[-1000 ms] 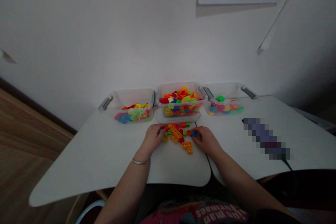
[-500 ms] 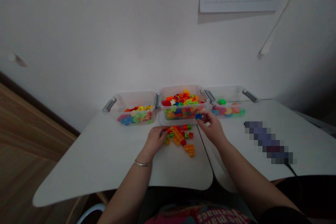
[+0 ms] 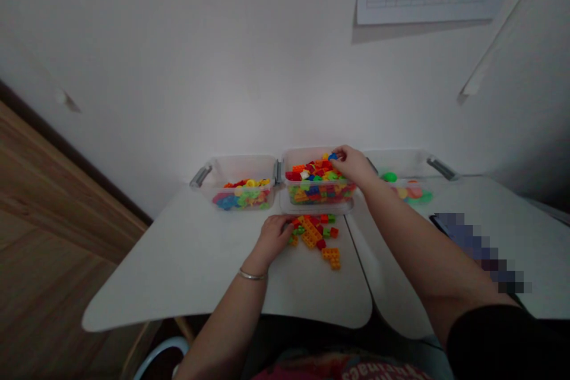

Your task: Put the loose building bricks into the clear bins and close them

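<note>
The right hand (image 3: 351, 166) has moved from the near edge of the middle bin to above its contents, fingertips (image 3: 338, 153) together on a blue brick (image 3: 332, 157). The clear plastic middle bin (image 3: 317, 208) is heaped with multicoloured bricks, the left bin (image 3: 238, 167) holds mixed coloured pieces, and the right bin (image 3: 401, 160) holds round pieces and a green piece. The left hand (image 3: 272, 236), fingers lightly curled, touches the left side of the loose orange, red and green bricks (image 3: 314, 236) on the white table (image 3: 178, 267), just near the middle bin.
</note>
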`<action>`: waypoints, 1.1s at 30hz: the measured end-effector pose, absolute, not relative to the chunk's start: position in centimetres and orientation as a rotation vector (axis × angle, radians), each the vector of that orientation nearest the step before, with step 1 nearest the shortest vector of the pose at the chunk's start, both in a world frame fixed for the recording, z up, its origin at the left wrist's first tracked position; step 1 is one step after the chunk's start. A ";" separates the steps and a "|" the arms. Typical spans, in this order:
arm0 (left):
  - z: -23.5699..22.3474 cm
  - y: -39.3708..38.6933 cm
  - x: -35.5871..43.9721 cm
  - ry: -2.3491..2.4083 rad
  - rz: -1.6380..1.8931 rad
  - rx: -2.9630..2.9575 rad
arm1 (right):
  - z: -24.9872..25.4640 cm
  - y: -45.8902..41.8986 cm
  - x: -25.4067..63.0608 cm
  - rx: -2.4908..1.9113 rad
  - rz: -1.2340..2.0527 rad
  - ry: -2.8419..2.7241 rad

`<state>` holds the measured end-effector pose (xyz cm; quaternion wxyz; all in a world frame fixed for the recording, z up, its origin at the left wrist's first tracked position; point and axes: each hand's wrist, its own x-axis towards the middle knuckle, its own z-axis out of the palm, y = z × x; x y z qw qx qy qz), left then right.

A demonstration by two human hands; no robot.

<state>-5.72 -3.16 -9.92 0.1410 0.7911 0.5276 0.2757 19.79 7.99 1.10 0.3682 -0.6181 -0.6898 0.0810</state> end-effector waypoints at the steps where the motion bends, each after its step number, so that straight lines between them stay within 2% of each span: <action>1: -9.9 -3.2 -5.7 1.522 0.794 2.286 | 1.0 8.0 19.7 -1.627 0.162 -1.797; 5: -10.0 -3.1 -5.7 1.529 0.782 2.296 | 0.9 7.7 19.5 -1.740 -0.037 -1.888; 12: -10.2 -2.9 -5.8 1.537 0.784 2.290 | 1.2 7.4 19.2 -1.799 -0.016 -1.893; 19: -10.9 -2.5 -6.0 1.478 0.790 2.284 | 0.1 5.5 19.5 -1.210 -0.152 -1.670; 24: -11.2 -2.4 -6.1 1.500 0.834 2.286 | -3.0 0.5 19.0 -0.903 -0.256 -1.727; 33: -11.1 -2.5 -6.0 1.502 0.871 2.312 | -11.3 -2.2 21.1 -1.146 0.111 -2.101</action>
